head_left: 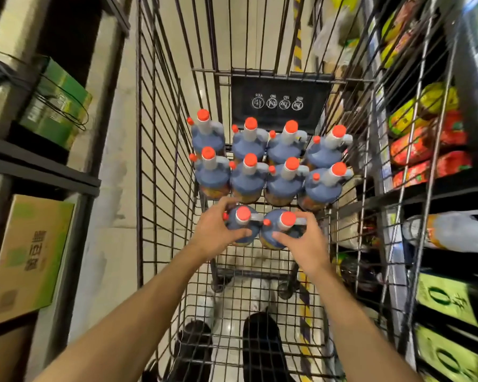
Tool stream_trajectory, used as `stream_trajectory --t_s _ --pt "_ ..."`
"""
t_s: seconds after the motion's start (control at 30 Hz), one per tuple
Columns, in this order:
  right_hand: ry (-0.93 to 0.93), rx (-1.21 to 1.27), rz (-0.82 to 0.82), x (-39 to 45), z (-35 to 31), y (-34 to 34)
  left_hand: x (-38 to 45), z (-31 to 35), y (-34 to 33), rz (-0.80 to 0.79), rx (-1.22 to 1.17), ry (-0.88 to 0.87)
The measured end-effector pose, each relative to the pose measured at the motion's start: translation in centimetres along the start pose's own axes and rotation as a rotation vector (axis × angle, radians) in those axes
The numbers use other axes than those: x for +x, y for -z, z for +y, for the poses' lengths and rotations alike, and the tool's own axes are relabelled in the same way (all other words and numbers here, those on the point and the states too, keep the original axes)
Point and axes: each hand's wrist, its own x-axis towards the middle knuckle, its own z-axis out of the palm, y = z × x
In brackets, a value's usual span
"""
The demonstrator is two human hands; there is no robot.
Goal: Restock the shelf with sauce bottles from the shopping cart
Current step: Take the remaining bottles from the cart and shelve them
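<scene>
Several dark sauce bottles with red caps stand upright in the wire shopping cart [160,166], in two rows at the far end plus two nearer ones. My left hand [218,232] grips the near left bottle [242,219] round its shoulder. My right hand [301,241] grips the near right bottle [280,226] the same way. Both bottles still stand on the cart floor beside each other. One more sauce bottle [450,230] lies on its side on the right shelf.
Shelves flank the cart: cardboard boxes [31,257] and a green box [57,103] on the left, red and yellow bagged goods [425,139] and green-labelled packs [447,299] on the right. A black child-seat flap [279,100] closes the cart's far end. My shoes show below.
</scene>
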Motion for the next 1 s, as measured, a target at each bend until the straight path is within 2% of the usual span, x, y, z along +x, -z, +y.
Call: stream_trajectory --t_s 0.1,0.23,0.33,0.53,0.67,0.87,1.0 --pt "0.003 0.056 -0.016 0.7 2.0 -0.5 -0.1 -2.2 -1.3 0.041 -0.236 0.152" --pt "-0.016 0.133 -0.087 2.3 4.0 -0.5 0.1 -3.3 -2.4 -0.042 -0.372 0.241" --pt "-0.048 0.216 -0.141 3.4 5.4 -0.9 0.9 -3.5 -2.5 -0.139 -0.379 0.198" --pt "-0.074 0.259 -0.275 5.0 5.9 -0.3 2.3 -3.3 -2.3 -0.195 -0.375 0.121" --pt "-0.050 0.200 -0.260 5.0 6.0 0.0 1.9 -3.6 -3.4 -0.092 -0.383 0.198" --pt "-0.036 0.292 -0.119 2.2 6.5 -0.3 0.8 -2.6 -4.5 -0.069 -0.496 0.218" --pt "-0.013 0.360 -0.192 -0.3 4.5 0.7 -0.9 -1.5 -4.2 -0.045 -0.544 0.211"
